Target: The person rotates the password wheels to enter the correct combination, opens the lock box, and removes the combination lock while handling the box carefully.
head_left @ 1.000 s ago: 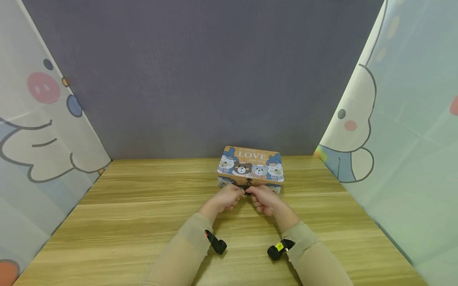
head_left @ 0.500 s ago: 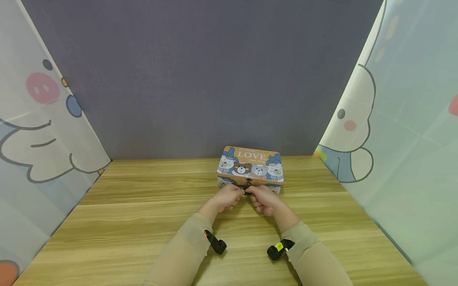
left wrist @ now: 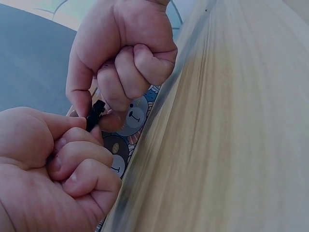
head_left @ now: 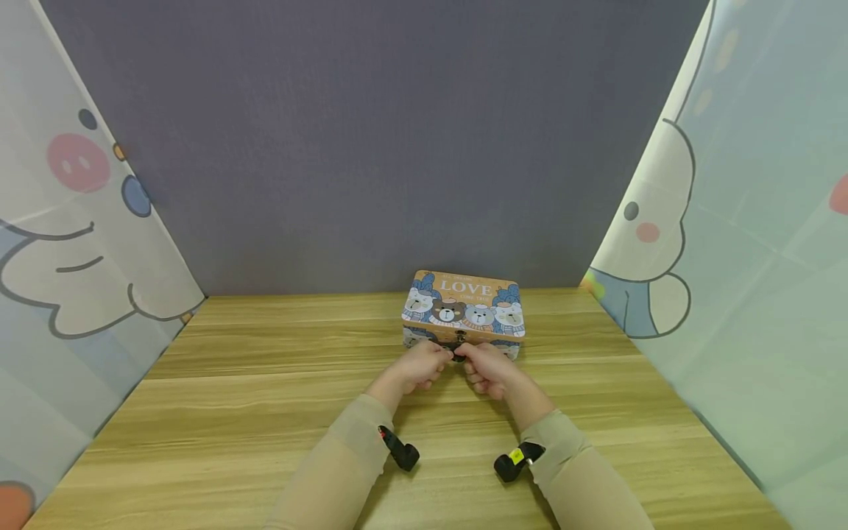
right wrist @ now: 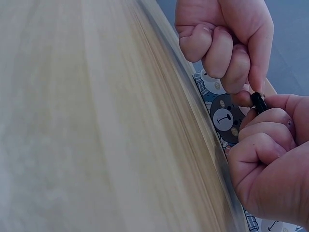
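A closed tin box [head_left: 464,291] with a bear pattern and the word LOVE on its lid stands on the table, a metal clasp [head_left: 461,336] on its front. Below the clasp is a small black handle [left wrist: 95,116]. My left hand [head_left: 422,366] pinches one end of that handle between thumb and forefinger. From the other side my right hand [head_left: 490,370] pinches it the same way. On both hands the other fingers are curled in. In the right wrist view the black piece [right wrist: 259,102] shows between the two thumbs; much of it is hidden by fingers.
The wood-grain table [head_left: 265,412] spreads around the box. A dark grey panel [head_left: 371,147] rises close behind it. Cartoon-printed side panels flank the table, a left one [head_left: 73,243] and a right one [head_left: 748,243].
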A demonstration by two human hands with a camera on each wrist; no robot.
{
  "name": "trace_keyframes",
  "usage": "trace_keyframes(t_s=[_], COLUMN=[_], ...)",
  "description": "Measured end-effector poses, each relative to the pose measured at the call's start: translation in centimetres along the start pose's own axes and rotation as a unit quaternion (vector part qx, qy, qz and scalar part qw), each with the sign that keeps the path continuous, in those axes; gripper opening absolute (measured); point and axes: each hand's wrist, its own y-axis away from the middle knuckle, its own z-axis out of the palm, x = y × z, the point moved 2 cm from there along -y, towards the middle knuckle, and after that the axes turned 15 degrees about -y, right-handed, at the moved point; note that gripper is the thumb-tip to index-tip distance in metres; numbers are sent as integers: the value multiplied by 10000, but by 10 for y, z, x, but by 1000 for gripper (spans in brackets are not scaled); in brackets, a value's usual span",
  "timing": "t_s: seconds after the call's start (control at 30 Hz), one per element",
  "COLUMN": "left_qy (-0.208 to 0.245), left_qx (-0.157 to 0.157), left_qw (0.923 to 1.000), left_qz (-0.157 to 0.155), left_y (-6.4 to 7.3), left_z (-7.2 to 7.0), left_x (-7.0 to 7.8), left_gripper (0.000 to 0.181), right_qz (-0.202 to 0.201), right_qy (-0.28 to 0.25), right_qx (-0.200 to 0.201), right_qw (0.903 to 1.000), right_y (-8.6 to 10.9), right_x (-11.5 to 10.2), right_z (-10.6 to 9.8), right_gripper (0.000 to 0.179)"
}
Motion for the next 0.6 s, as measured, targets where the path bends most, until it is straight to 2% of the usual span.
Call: trace_keyframes(t_s=[0.6], left_qy=[-11], left_qx=[27], left_qw=[10000], left_qz=[-36], left_y=[-3], left_z=[0], left_x=[-3], left_gripper=[41], right_qz=[-32], right_qy=[-65], right_qx=[52], right_qw=[10000], right_y=[-1], right_x=[0], right_z=[-1], right_gripper=[22])
